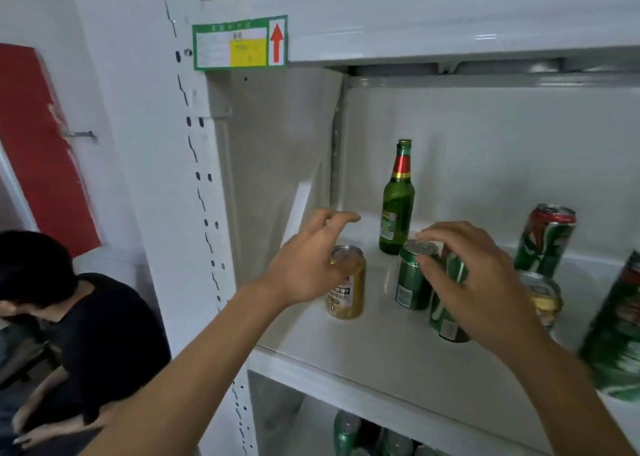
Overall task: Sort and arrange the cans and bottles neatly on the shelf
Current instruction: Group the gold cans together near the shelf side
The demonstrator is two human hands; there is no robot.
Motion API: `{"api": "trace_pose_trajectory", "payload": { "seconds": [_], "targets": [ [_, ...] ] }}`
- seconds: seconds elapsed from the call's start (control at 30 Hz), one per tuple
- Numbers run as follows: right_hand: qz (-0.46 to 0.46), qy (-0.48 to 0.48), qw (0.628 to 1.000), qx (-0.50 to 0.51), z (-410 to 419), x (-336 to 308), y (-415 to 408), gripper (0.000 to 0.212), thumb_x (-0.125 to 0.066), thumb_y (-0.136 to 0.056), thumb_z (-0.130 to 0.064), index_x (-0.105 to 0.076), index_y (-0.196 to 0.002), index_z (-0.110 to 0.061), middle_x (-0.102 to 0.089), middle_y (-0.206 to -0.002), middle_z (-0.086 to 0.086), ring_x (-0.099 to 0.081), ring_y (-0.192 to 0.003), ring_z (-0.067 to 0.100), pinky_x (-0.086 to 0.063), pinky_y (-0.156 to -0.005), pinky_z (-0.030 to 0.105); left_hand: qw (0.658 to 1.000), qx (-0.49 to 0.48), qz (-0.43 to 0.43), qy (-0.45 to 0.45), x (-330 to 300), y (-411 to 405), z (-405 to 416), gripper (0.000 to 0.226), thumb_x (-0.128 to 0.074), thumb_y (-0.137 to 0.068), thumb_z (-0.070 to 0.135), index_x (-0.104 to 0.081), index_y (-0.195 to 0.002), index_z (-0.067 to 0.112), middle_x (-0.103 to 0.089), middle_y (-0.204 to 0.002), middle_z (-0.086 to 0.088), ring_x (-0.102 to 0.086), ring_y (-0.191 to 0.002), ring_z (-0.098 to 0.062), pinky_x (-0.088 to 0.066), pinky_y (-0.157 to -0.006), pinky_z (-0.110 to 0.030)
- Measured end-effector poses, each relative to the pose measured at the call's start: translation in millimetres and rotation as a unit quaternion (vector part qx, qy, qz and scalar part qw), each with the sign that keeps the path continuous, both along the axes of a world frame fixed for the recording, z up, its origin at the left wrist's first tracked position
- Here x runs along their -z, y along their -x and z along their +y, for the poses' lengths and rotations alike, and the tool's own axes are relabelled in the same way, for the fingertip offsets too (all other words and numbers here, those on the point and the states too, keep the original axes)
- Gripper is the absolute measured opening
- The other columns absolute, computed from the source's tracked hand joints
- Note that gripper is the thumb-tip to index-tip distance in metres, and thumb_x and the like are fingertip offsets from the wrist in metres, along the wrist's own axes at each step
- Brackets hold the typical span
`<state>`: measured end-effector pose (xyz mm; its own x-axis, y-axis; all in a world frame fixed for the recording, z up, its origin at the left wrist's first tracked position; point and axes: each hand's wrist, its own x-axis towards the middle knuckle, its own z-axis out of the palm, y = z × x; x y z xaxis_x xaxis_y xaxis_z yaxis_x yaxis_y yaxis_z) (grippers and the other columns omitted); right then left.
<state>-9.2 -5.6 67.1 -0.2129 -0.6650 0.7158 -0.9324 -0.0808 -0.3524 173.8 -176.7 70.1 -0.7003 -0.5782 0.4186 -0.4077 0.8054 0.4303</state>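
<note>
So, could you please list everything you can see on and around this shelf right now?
Glass bottle: one, green, upright at the back of the shelf.
Gold can: one, front left; a second gold can sits behind the right hand.
Green cans: several, centre to right; more on the level below.
Shelf label: one, green and yellow with a red arrow.
Seated person: one, dark shirt, lower left.
Left hand: open, over the front-left gold can.
Right hand: fingers on the centre green cans.

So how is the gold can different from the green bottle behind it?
The gold can is short, wide and golden; the green bottle is tall and green with a thin neck. The gold can sits near the front, under the left hand; the green bottle stands further back, untouched. Both stand upright on the shelf.
</note>
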Motion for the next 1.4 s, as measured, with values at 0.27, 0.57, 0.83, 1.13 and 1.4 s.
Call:
{"api": "trace_pose_trajectory", "payload": {
  "seconds": [0.27, 0.57, 0.83, 1.13, 1.4],
  "targets": [
    [-0.028, 0.113, 0.982, 0.152, 34.5, -8.3, 12.1, 0.021, -0.067, -0.093, -0.003, -0.073, -0.11, -0.011, -0.067, -0.112, -0.004, -0.061, -0.108, 0.015, -0.047, -0.089, 0.03, 0.993, 0.109, 0.032, -0.044, 2.8, 23.9, -21.5, 0.06, -0.07, -0.092, 0.047, -0.044, -0.146, 0.041, -0.038, -0.145, 0.012, -0.059, -0.112, -0.006, -0.049, -0.103, -0.03],
    [-0.179, -0.192, 0.905, 0.335, 47.9, 16.0, 46.2, 0.059, -0.075, -0.085, -0.019, -0.054, -0.14, -0.014, -0.055, -0.136, 0.016, -0.052, -0.128, 0.036, -0.044, -0.102, 0.04, 0.991, 0.07, -0.071, -0.086, 27.6, 28.7, -36.3, 0.063, -0.078, -0.083, 0.049, -0.047, -0.137, 0.038, -0.041, -0.129, 0.006, -0.057, -0.115, -0.021, -0.054, -0.1, -0.047],
    [-0.207, -0.063, 0.917, 0.334, 48.7, 44.5, 46.8, 0.068, -0.089, -0.076, -0.024, -0.056, -0.134, -0.018, -0.069, -0.108, -0.001, -0.067, -0.101, 0.026, -0.049, -0.084, 0.031, 0.993, 0.067, -0.029, -0.097, 36.4, 28.3, -34.4, 0.064, -0.085, -0.078, 0.032, -0.055, -0.133, 0.035, -0.056, -0.113, 0.001, -0.059, -0.102, -0.022, -0.054, -0.089, -0.037],
    [-0.149, 0.084, 0.932, 0.32, 65.9, -3.6, -29.2, 0.065, -0.089, -0.072, -0.037, -0.064, -0.13, -0.023, -0.066, -0.107, -0.007, -0.064, -0.092, 0.016, -0.047, -0.081, 0.024, 0.994, 0.057, -0.005, -0.09, 19.8, 17.4, -42.3, 0.057, -0.086, -0.08, 0.036, -0.06, -0.13, 0.03, -0.066, -0.114, 0.0, -0.062, -0.104, -0.019, -0.051, -0.085, -0.029],
    [-0.178, -0.024, 0.974, 0.136, -28.5, 19.7, -73.4, 0.061, -0.09, -0.07, -0.04, -0.063, -0.125, -0.032, -0.069, -0.112, -0.015, -0.065, -0.102, 0.005, -0.057, -0.09, 0.03, 0.991, 0.074, -0.047, -0.102, 10.0, 6.1, -43.2, 0.062, -0.082, -0.084, 0.04, -0.056, -0.138, 0.028, -0.067, -0.123, 0.002, -0.063, -0.113, -0.019, -0.048, -0.087, -0.026]
  ]
}}
